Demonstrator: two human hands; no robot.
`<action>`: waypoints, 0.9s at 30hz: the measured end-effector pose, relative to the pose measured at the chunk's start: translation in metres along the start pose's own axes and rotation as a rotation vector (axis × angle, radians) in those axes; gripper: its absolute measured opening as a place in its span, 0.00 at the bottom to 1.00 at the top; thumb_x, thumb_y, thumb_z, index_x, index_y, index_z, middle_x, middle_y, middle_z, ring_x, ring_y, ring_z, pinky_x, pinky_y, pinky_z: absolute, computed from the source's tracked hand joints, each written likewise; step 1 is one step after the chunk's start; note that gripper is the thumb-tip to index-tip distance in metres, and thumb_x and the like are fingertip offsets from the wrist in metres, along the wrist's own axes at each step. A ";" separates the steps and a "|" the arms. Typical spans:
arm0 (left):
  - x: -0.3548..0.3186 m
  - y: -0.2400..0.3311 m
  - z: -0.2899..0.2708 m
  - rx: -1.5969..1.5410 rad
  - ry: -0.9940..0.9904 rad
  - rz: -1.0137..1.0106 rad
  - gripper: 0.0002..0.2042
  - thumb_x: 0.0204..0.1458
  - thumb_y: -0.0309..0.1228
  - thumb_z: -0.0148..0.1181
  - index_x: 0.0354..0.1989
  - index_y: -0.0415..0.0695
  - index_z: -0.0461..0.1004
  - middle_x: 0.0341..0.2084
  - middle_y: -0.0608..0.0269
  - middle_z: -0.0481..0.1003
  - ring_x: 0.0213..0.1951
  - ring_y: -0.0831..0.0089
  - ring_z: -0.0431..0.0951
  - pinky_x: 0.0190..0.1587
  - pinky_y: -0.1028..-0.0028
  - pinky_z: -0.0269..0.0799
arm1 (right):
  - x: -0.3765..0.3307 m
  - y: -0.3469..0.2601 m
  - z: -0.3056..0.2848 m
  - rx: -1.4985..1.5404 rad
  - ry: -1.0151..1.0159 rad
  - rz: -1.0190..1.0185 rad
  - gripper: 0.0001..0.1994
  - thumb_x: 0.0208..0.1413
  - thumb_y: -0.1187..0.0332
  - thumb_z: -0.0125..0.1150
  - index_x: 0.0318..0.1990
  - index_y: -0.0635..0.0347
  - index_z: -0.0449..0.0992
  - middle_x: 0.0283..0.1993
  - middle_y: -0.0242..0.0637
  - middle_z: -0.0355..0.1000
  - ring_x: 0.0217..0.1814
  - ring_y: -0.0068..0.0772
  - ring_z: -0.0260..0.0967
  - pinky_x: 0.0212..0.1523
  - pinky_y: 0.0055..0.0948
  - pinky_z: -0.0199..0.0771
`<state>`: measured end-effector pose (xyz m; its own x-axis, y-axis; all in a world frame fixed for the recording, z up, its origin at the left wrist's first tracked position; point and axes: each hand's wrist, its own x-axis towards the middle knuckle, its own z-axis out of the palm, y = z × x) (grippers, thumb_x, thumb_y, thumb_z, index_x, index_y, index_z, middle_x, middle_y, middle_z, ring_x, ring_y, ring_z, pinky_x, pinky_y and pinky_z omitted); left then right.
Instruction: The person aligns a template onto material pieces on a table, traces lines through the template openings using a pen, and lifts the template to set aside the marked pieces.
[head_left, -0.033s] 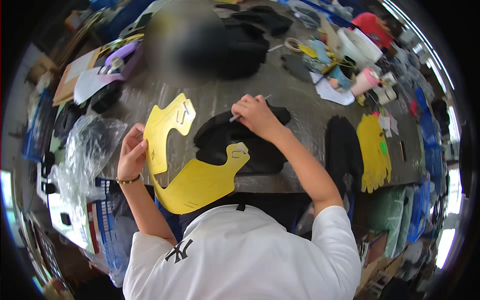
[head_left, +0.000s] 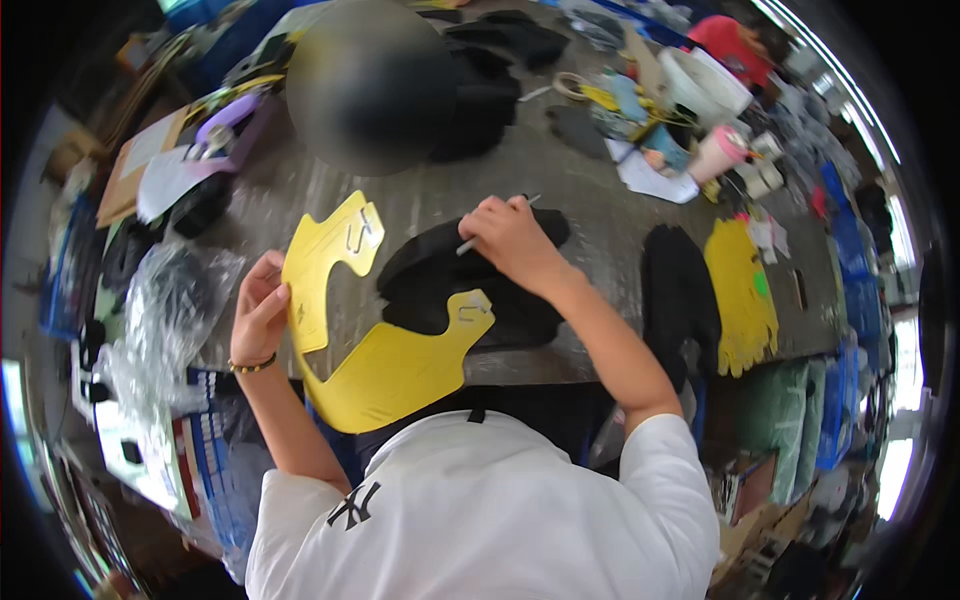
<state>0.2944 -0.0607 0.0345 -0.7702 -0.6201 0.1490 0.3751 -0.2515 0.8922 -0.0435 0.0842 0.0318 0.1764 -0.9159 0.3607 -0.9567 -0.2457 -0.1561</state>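
My left hand (head_left: 262, 312) pinches the left edge of a curved yellow template (head_left: 395, 370), a flat sheet with two notched arms. The template is lifted at the left, and its lower part reaches over the table's near edge. To the right, my right hand (head_left: 512, 240) is closed round a thin grey pen (head_left: 467, 246), held slantwise above a black cut piece (head_left: 420, 265) on the table. The template's lower right arm overlaps the black piece. My right hand hides part of that piece.
Black pieces (head_left: 680, 295) and a stack of yellow pieces (head_left: 738, 295) lie at the right. A pink bottle (head_left: 718, 155), white bucket (head_left: 695, 90) and tape roll (head_left: 569, 86) crowd the far right. Clear plastic bags (head_left: 165, 320) sit at the left. A blurred round patch covers the far middle.
The view has shifted slightly, so table items sit a little further left. The pen in my right hand shows more of its length. My left hand keeps its grip on the template.
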 end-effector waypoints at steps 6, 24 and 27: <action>0.060 -0.013 0.043 -0.003 -0.171 -0.139 0.17 0.57 0.24 0.55 0.54 0.37 0.64 0.43 0.58 0.77 0.44 0.75 0.78 0.47 0.80 0.72 | -0.099 -0.041 -0.156 0.012 0.311 0.317 0.06 0.53 0.71 0.64 0.38 0.57 0.78 0.32 0.30 0.74 0.37 0.28 0.70 0.42 0.28 0.62; 0.156 -0.125 0.085 1.294 -0.168 0.307 0.21 0.48 0.30 0.63 0.53 0.48 0.70 0.46 0.54 0.73 0.49 0.63 0.74 0.50 0.68 0.70 | -0.324 0.192 -0.094 -0.518 0.248 0.982 0.10 0.56 0.68 0.60 0.43 0.63 0.75 0.38 0.46 0.74 0.46 0.47 0.71 0.46 0.39 0.70; 0.172 -0.140 0.112 1.311 -0.335 0.357 0.20 0.47 0.34 0.64 0.50 0.50 0.70 0.55 0.53 0.66 0.58 0.54 0.65 0.58 0.60 0.63 | -0.251 0.140 -0.105 -0.268 0.472 0.808 0.10 0.52 0.70 0.62 0.42 0.60 0.75 0.40 0.44 0.73 0.46 0.47 0.68 0.47 0.40 0.68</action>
<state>0.0519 -0.0488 -0.0171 -0.8917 -0.2509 0.3767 -0.0315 0.8647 0.5012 -0.2457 0.3132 0.0162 -0.6117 -0.5409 0.5773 -0.7798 0.5352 -0.3248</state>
